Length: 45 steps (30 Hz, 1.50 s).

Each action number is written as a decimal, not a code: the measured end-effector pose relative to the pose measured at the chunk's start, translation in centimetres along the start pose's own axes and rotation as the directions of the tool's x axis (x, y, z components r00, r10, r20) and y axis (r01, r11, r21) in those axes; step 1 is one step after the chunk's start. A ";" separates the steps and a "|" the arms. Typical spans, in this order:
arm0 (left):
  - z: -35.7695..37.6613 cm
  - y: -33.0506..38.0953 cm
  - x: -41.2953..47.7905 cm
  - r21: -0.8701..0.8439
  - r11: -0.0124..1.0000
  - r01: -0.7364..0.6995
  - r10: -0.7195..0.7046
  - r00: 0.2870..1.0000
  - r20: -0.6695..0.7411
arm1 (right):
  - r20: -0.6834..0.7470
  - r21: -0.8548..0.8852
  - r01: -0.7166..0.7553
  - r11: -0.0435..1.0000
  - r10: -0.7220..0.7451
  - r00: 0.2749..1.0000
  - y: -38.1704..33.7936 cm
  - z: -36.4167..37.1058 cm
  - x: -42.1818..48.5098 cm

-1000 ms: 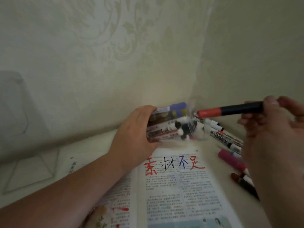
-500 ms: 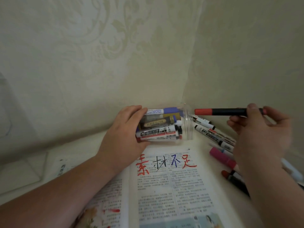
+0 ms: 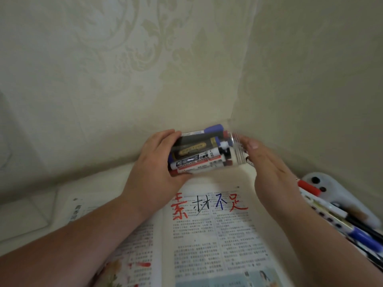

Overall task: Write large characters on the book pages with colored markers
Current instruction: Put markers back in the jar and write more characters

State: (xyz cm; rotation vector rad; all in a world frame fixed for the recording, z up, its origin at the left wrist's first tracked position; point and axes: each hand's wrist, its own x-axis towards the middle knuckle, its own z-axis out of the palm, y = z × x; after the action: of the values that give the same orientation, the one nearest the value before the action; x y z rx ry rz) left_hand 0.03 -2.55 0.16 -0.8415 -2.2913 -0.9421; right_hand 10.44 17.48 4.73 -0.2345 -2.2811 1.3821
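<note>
my left hand (image 3: 153, 162) holds a clear cup (image 3: 236, 150) on its side, up in the air over the top of the book (image 3: 217, 235); my fingers and thumb are curled tight round the closed end of the cup; the cup is full of markers (image 3: 199, 160) that lie side by side in it; i can see a blue cap, a black one with a gold label, and a white one with red on it; the open end of the cup points to my right.

my right hand (image 3: 269, 168) is right at that open end; its fingers are straight and close together, and it grips nothing; the thumb is just beside the rim; i cannot tell if the palm touches the cup.

the book lies open and flat on the tabletop (image 3: 27, 214), under both my arms; four big characters (image 3: 209, 205) are written across the top of the right page; the first is red, then a black one, then a blue one, then a red one; some red marks are on the left page too.

more loose markers (image 3: 323, 208) lie in a heap on the tabletop to the right of the book, by my right arm; a white thing (image 3: 335, 189) with dark dots sits behind them; the pale wall (image 3: 124, 79) with a leaf pattern is close behind it all.
</note>
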 end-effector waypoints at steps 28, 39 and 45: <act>0.8 -3.0 0.7 -0.103 0.908 0.405 -0.400 0.914 0.069 | 0.011 -0.469 -0.033 0.882 0.043 0.999 2.5 -0.7 1.8; -0.7 1.0 -1.2 -0.175 0.946 -0.273 0.237 0.950 -0.205 | -0.065 -0.782 -0.143 0.607 0.148 0.987 0.1 -4.6 5.6; -0.2 0.4 -1.2 -0.178 0.942 -0.285 0.288 0.958 -0.009 | 0.018 -0.892 -0.079 0.445 0.211 0.977 1.8 -4.8 11.1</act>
State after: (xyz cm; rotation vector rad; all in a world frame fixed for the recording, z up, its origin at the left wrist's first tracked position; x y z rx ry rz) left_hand 1.15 -2.90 -0.28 -1.2257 -2.0452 -1.0160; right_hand 2.79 26.33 8.29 -0.7014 -2.9482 0.0609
